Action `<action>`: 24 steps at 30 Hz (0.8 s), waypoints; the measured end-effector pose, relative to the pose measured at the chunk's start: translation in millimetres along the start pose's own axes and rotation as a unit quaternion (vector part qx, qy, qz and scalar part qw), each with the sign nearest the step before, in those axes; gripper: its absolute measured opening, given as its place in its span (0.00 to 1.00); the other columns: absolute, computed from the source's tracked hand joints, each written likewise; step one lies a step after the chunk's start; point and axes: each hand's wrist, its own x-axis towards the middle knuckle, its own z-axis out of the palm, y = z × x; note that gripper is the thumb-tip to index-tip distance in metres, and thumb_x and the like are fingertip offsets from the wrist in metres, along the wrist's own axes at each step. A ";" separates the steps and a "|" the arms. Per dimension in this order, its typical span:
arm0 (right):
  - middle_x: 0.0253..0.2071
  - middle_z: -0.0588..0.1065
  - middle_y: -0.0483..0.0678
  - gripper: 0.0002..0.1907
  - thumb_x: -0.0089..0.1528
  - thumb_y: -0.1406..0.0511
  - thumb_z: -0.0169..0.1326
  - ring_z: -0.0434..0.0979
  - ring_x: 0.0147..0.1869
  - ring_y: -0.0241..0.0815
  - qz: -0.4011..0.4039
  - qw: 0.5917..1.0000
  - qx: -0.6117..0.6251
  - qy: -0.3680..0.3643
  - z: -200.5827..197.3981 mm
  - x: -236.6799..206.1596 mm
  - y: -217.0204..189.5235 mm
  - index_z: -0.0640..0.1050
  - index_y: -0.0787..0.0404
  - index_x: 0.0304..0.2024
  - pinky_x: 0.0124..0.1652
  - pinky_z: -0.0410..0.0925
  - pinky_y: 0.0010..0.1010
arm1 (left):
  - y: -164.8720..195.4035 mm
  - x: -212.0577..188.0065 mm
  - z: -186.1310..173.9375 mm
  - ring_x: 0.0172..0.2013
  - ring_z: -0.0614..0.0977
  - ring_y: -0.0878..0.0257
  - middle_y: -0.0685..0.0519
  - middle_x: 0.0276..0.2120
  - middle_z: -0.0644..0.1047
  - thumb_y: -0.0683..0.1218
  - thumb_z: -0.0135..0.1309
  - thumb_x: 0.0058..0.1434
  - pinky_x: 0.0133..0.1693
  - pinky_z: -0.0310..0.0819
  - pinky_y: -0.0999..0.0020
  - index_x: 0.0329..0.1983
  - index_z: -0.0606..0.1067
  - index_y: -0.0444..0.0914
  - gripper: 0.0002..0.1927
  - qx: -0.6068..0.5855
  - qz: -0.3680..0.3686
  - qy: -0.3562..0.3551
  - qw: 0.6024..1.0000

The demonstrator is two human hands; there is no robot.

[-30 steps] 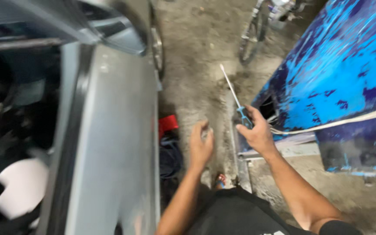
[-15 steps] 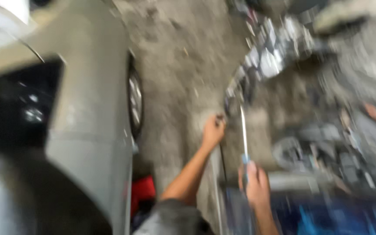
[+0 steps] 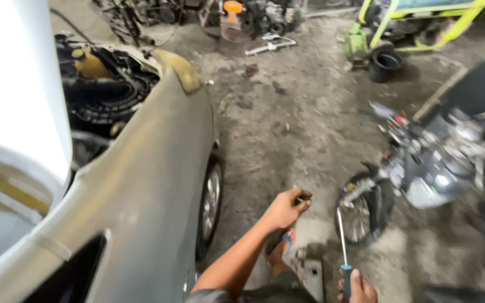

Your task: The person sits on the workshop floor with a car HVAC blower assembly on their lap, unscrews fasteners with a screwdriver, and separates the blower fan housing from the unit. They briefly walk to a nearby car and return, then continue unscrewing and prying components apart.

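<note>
My left hand (image 3: 286, 209) reaches forward over the dirty concrete floor, its fingers pinched on a small dark object (image 3: 302, 198) that is too small to identify. My right hand (image 3: 356, 288) sits at the bottom edge, gripping the blue handle of a long screwdriver (image 3: 341, 241) whose thin metal shaft points up and away. A grey car (image 3: 141, 185) fills the left side, its front wheel (image 3: 211, 197) just left of my left arm. My sandalled foot (image 3: 282, 249) stands below my left hand.
A motorcycle (image 3: 433, 168) stands at the right, its front wheel (image 3: 360, 216) close to the screwdriver tip. The car's open engine bay (image 3: 99, 90) lies at upper left. Tools and machine parts, a black bucket (image 3: 384, 63) and a yellow-green frame (image 3: 422, 22) line the far side.
The view has swung from the car door and a blue panel toward the car's front and the motorcycle. My right hand dropped toward the bottom edge, still holding the screwdriver.
</note>
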 end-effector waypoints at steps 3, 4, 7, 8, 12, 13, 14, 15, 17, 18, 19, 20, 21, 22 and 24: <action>0.23 0.75 0.51 0.19 0.67 0.53 0.47 0.72 0.19 0.43 -0.052 0.995 -0.063 -0.060 35.2 76.9 -84.4 0.79 0.59 0.47 0.21 0.64 0.35 | -10.3 68.0 -55.4 0.43 0.85 0.55 0.42 0.43 0.83 0.47 0.56 0.64 0.46 0.78 0.62 0.53 0.77 0.34 0.17 0.027 -0.011 0.017 0.999; 0.22 0.75 0.50 0.16 0.65 0.55 0.49 0.72 0.19 0.42 -0.098 0.987 -0.073 -0.102 63.0 105.3 -120.0 0.78 0.58 0.46 0.19 0.64 0.35 | -12.5 94.5 -85.0 0.45 0.86 0.55 0.43 0.45 0.83 0.47 0.56 0.65 0.47 0.78 0.62 0.54 0.77 0.34 0.17 0.045 -0.019 0.034 0.998; 0.23 0.74 0.51 0.14 0.70 0.60 0.53 0.70 0.22 0.39 -0.236 0.951 -0.141 -0.143 128.1 164.0 -230.6 0.78 0.67 0.41 0.24 0.63 0.30 | -11.9 159.0 -148.8 0.44 0.85 0.53 0.42 0.45 0.83 0.48 0.57 0.65 0.46 0.78 0.61 0.52 0.78 0.34 0.17 0.090 -0.030 0.098 0.991; 0.25 0.75 0.49 0.13 0.69 0.61 0.53 0.71 0.25 0.37 -0.269 0.940 -0.140 -0.157 152.8 182.2 -269.8 0.78 0.66 0.43 0.27 0.64 0.28 | -12.3 178.0 -167.9 0.44 0.85 0.54 0.42 0.45 0.83 0.48 0.57 0.65 0.47 0.78 0.62 0.53 0.78 0.34 0.17 0.081 -0.028 0.123 0.989; 0.31 0.77 0.45 0.12 0.67 0.64 0.53 0.75 0.33 0.32 -0.358 0.900 -0.116 -0.220 258.2 280.1 -424.3 0.77 0.66 0.48 0.34 0.69 0.24 | -36.6 286.9 -243.6 0.43 0.86 0.58 0.45 0.43 0.84 0.48 0.57 0.64 0.46 0.78 0.65 0.53 0.78 0.35 0.17 0.019 -0.028 0.202 0.979; 0.31 0.77 0.44 0.13 0.66 0.64 0.52 0.77 0.34 0.32 -0.366 0.894 -0.106 -0.237 281.0 305.2 -451.6 0.76 0.66 0.49 0.35 0.70 0.24 | -49.1 315.9 -259.4 0.42 0.86 0.59 0.45 0.42 0.84 0.48 0.57 0.64 0.46 0.79 0.66 0.53 0.78 0.35 0.17 -0.004 -0.032 0.214 0.976; 0.31 0.76 0.44 0.13 0.66 0.64 0.52 0.76 0.32 0.33 -0.348 0.900 -0.097 -0.245 300.8 330.8 -471.4 0.76 0.65 0.50 0.33 0.70 0.25 | -64.4 345.6 -272.5 0.41 0.85 0.59 0.46 0.40 0.84 0.47 0.57 0.64 0.44 0.79 0.66 0.53 0.78 0.35 0.17 -0.018 -0.047 0.214 0.975; 0.30 0.76 0.45 0.14 0.66 0.64 0.52 0.75 0.31 0.33 -0.327 0.906 -0.088 -0.253 318.2 357.5 -485.4 0.75 0.65 0.52 0.32 0.70 0.26 | -81.7 374.8 -283.0 0.40 0.85 0.60 0.46 0.39 0.84 0.47 0.57 0.63 0.43 0.79 0.66 0.53 0.78 0.35 0.17 -0.034 -0.063 0.213 0.974; 0.30 0.76 0.45 0.15 0.65 0.65 0.52 0.75 0.30 0.34 -0.295 0.918 -0.087 -0.252 354.8 409.4 -502.4 0.74 0.64 0.53 0.31 0.70 0.27 | -114.5 433.5 -303.8 0.39 0.84 0.61 0.46 0.39 0.84 0.48 0.57 0.64 0.43 0.79 0.65 0.53 0.79 0.35 0.17 -0.042 -0.054 0.211 0.975; 0.30 0.76 0.45 0.15 0.65 0.65 0.52 0.75 0.30 0.34 -0.284 0.922 -0.093 -0.247 376.6 436.4 -509.9 0.73 0.64 0.53 0.31 0.71 0.28 | -126.9 468.3 -312.9 0.40 0.84 0.61 0.46 0.40 0.84 0.49 0.58 0.64 0.43 0.79 0.65 0.52 0.79 0.35 0.17 -0.032 -0.027 0.215 0.976; 0.30 0.76 0.45 0.16 0.65 0.65 0.52 0.76 0.31 0.34 -0.270 0.926 -0.101 -0.243 393.4 458.7 -513.1 0.73 0.64 0.53 0.32 0.72 0.28 | -137.1 498.7 -319.2 0.40 0.84 0.61 0.46 0.41 0.84 0.50 0.58 0.64 0.44 0.78 0.65 0.51 0.80 0.34 0.17 -0.024 -0.005 0.219 0.976; 0.30 0.76 0.47 0.15 0.65 0.65 0.55 0.74 0.30 0.35 -0.267 0.924 -0.159 -0.223 408.1 476.1 -512.9 0.75 0.67 0.51 0.32 0.71 0.29 | -144.3 528.2 -325.3 0.39 0.84 0.59 0.44 0.40 0.83 0.52 0.58 0.65 0.43 0.78 0.63 0.50 0.79 0.34 0.18 0.011 0.001 0.193 0.981; 0.30 0.76 0.49 0.14 0.65 0.66 0.57 0.73 0.30 0.37 -0.277 0.915 -0.213 -0.200 426.2 496.5 -519.4 0.76 0.69 0.50 0.32 0.69 0.30 | -147.9 564.1 -335.0 0.39 0.83 0.58 0.43 0.39 0.82 0.53 0.59 0.66 0.42 0.77 0.61 0.49 0.79 0.34 0.19 0.048 0.020 0.169 0.984; 0.30 0.76 0.51 0.16 0.64 0.67 0.59 0.73 0.30 0.38 -0.261 0.922 -0.194 -0.211 440.7 511.5 -522.3 0.77 0.70 0.51 0.32 0.69 0.31 | -149.0 593.8 -340.2 0.37 0.83 0.56 0.42 0.36 0.82 0.55 0.58 0.66 0.41 0.77 0.59 0.48 0.79 0.33 0.20 0.038 0.005 0.127 0.991; 0.32 0.77 0.52 0.20 0.61 0.68 0.60 0.75 0.31 0.40 -0.203 0.937 -0.129 -0.253 472.0 550.0 -542.6 0.76 0.68 0.55 0.33 0.70 0.33 | -149.6 646.4 -353.7 0.35 0.84 0.54 0.42 0.34 0.81 0.56 0.58 0.66 0.40 0.77 0.57 0.46 0.79 0.33 0.21 0.014 -0.017 0.062 0.998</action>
